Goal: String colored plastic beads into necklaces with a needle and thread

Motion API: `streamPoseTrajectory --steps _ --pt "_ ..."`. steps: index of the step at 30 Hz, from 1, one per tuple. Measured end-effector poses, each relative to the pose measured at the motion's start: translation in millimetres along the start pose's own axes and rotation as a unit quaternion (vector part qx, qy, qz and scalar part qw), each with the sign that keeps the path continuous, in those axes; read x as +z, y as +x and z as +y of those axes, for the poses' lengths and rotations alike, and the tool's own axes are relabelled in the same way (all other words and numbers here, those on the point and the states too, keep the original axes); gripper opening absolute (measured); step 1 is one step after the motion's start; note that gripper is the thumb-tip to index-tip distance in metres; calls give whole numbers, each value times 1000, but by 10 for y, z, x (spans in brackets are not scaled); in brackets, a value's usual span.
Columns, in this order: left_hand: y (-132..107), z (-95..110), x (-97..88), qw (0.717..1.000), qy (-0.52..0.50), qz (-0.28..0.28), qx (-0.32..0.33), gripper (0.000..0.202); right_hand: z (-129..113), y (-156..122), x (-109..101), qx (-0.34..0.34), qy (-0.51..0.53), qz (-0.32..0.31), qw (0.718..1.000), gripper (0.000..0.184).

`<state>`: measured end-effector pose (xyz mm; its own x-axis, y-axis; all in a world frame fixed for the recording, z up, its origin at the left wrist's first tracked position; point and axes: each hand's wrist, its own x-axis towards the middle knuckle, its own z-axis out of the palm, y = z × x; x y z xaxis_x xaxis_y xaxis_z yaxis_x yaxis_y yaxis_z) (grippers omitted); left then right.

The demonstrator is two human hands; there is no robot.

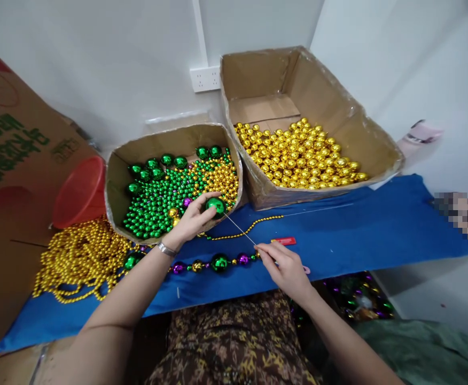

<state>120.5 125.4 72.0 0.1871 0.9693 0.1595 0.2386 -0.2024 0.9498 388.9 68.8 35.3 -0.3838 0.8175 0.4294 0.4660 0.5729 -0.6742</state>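
Note:
My left hand [199,215] grips a large shiny green bead [215,207] over the front edge of the smaller bead box. A thin pale string [238,226] runs taut from this bead down to my right hand [284,264], whose fingers are pinched on it. Beside my right fingertips ends a strand of green, purple and gold beads [219,262], lying along the blue cloth. Behind it a thin gold bead chain [250,227] curves across the cloth, with a thread trailing from its right end.
The smaller cardboard box [116,155] holds green and gold beads; the larger cardboard box [254,109] holds gold ones. Gold bead chains [82,256] lie piled at left by a red basin [79,192]. A red item [285,241] rests on the blue cloth [338,235].

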Motion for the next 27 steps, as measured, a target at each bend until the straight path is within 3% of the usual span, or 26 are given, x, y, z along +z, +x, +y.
streamPoseTrajectory --steps 5,12,20,27 --pt "-63 23 75 976 -203 10 -82 36 -33 -15 6 -17 -17 -7 1000 21" --pt "-115 11 62 963 -251 -25 -91 38 -23 -22 -45 -6 -48 7 999 21" --pt "-167 43 83 917 -380 -32 -120 42 -2 -49 -57 -31 -60 18 998 21" --pt "-179 83 73 934 -341 -11 -105 40 11 -82 -98 -59 -107 5 992 24"
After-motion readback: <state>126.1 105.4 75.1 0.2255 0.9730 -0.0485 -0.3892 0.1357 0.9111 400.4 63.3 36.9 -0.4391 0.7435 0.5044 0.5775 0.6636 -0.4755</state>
